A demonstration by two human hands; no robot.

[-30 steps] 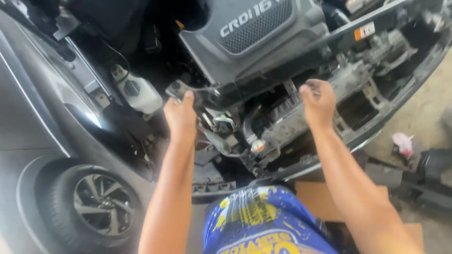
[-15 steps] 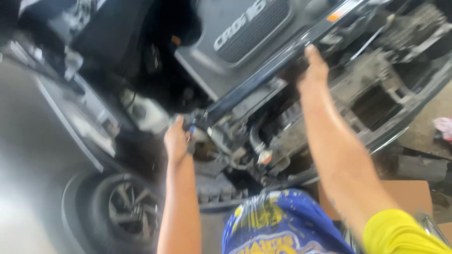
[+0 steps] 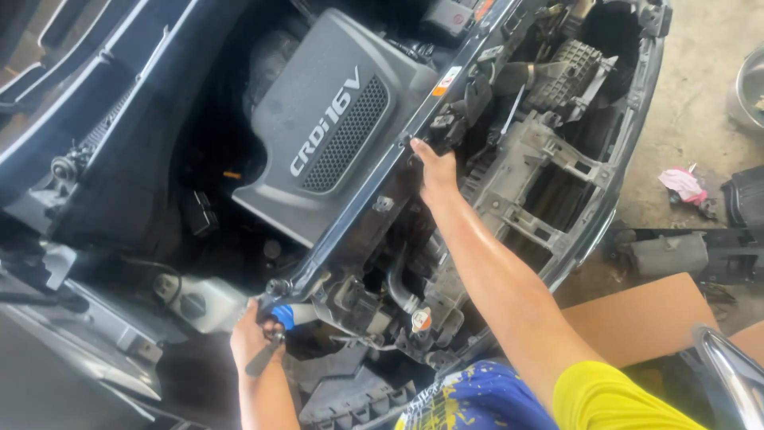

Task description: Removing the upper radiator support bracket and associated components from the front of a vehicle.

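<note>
Grey engine cover (image 3: 318, 135), front crossmember (image 3: 382, 203) gripped.
Right hand (image 3: 436, 169) grasps crossmember at 12 o'clock; left hand (image 3: 253, 341) clenches blue-tipped tool (image 3: 274, 338) at 7 o'clock.

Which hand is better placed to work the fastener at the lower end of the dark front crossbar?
Left. The left hand already grips a blue-handled tool at the dark metal crossbar's lower end; the right hand holds the bar higher up.

A bare concrete floor (image 3: 700, 119) carries the car; on it lie a crumpled pink rag (image 3: 683, 183), a flat sheet of brown cardboard (image 3: 645, 318), and dark detached parts (image 3: 676, 251), perhaps bumper pieces.
</note>
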